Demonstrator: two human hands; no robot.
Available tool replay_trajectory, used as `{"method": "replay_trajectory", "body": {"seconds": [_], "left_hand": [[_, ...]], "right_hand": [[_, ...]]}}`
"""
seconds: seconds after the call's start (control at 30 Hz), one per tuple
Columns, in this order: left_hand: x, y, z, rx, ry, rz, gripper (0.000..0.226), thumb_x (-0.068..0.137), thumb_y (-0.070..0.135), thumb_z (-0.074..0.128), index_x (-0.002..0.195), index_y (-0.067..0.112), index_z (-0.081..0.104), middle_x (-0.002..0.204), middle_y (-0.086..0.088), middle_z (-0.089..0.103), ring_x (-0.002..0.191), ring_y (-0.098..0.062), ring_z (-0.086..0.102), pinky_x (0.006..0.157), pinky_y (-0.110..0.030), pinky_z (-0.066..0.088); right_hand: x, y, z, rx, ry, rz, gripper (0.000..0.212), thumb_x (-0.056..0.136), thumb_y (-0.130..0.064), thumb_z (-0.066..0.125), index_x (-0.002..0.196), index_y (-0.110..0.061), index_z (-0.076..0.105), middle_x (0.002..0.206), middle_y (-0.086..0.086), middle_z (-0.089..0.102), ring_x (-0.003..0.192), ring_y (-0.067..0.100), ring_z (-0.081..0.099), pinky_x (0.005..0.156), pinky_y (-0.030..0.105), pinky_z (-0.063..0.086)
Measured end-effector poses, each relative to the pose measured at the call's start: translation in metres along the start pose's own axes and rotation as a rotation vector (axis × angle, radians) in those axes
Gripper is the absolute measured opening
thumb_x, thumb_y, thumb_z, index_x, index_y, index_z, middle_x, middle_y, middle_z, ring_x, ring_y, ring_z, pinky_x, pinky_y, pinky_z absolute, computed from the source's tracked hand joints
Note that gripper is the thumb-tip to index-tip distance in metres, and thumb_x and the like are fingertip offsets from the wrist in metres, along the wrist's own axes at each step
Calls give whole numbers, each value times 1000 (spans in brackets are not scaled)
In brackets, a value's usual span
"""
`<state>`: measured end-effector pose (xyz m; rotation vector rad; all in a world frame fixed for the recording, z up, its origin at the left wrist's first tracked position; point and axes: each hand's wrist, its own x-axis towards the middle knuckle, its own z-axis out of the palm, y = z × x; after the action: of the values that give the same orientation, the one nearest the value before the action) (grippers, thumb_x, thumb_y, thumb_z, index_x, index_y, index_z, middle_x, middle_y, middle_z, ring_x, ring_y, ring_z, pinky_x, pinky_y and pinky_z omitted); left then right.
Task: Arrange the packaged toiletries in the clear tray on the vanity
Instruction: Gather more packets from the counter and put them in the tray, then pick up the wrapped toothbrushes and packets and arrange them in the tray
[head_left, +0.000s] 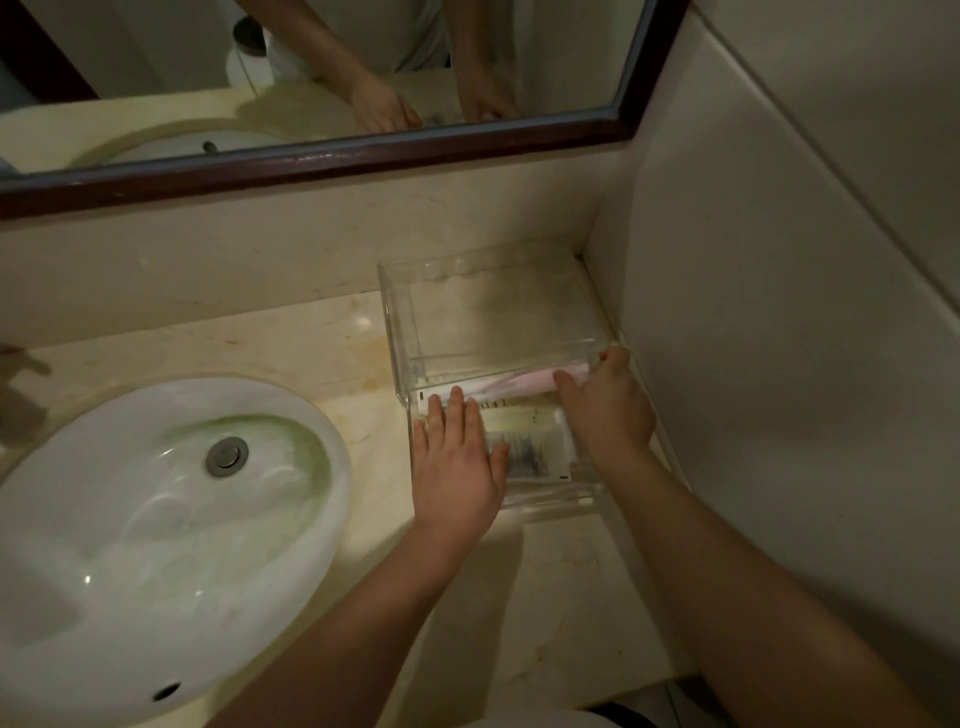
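Packets (530, 447) lie, seemingly stacked, in the clear tray (400, 322).

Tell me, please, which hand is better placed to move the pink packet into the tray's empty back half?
Right, probably: the right hand pinches the pink packet at its right end, while the left hand lies flat on the other packets at the front of the clear tray.
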<state>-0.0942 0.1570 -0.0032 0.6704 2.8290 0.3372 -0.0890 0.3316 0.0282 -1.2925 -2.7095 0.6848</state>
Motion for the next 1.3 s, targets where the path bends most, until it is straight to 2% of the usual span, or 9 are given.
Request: {"method": "replay_trajectory", "body": {"seconds": [0.17,0.27,0.4,0.67,0.8,1.03,1.13,1.2,1.3], "left_hand": [[2,-1,-2,-12,-22,0,77,90,52,4,153,9,15,163,-9,5,149,-33,-3,120,-46,3],[2,-1,-5,-23,-36,-4,71,96,50,12,153,8,13,163,-8,4,149,-32,-4,120,-46,3],[2,-4,-8,-42,-63,21,68,100,46,23,154,7,9,163,-8,-1,149,-32,-7,120,-44,1],[-19,-40,-32,-297,73,99,57,93,20,47,145,3,34,156,-18,27,147,-36,17,118,-40,17],[-50,-89,-44,-360,158,-53,56,92,16,50,145,3,37,154,-17,33,146,-31,22,118,-35,18],[-140,-202,-84,-436,417,-490,49,88,11,52,137,5,46,140,-14,50,132,-27,43,109,-32,32],[-189,-252,-101,-452,513,-666,47,90,12,50,137,7,47,142,-10,49,132,-24,42,108,-31,32],[-220,-291,-114,-469,551,-789,48,91,14,49,138,8,46,142,-10,48,132,-25,43,107,-32,34],[-251,-349,-131,-505,623,-926,48,90,13,49,137,7,47,137,-14,52,126,-27,48,100,-31,38]], "right_hand": [[-21,10,4,-108,153,-277,49,83,-28,60,129,-11,52,131,20,52,114,40,49,90,43,44],[-35,14,11,-148,-57,-437,54,92,-35,51,140,-13,43,146,16,44,136,36,35,107,46,37],[-44,12,18,-255,-256,-440,63,97,-43,40,151,-15,26,161,14,16,149,32,9,117,46,25],[-74,-27,13,-182,-193,-421,58,97,-42,44,147,-16,35,156,16,30,146,35,19,116,45,21],[-113,-67,33,-90,-251,-524,54,97,-39,46,145,-14,40,151,17,37,141,33,30,116,45,27],[-200,-152,78,-46,-501,-820,57,96,-43,47,144,-13,42,144,14,49,133,31,43,111,37,29],[-237,-185,95,-20,-582,-919,59,94,-44,48,143,-11,44,141,14,53,130,32,47,108,37,33],[-264,-204,102,-6,-616,-954,55,95,-38,52,143,-14,43,140,12,54,129,29,48,105,36,35],[-288,-229,121,-30,-650,-1018,56,94,-45,48,145,-21,41,144,6,52,131,25,48,106,38,39]]}}
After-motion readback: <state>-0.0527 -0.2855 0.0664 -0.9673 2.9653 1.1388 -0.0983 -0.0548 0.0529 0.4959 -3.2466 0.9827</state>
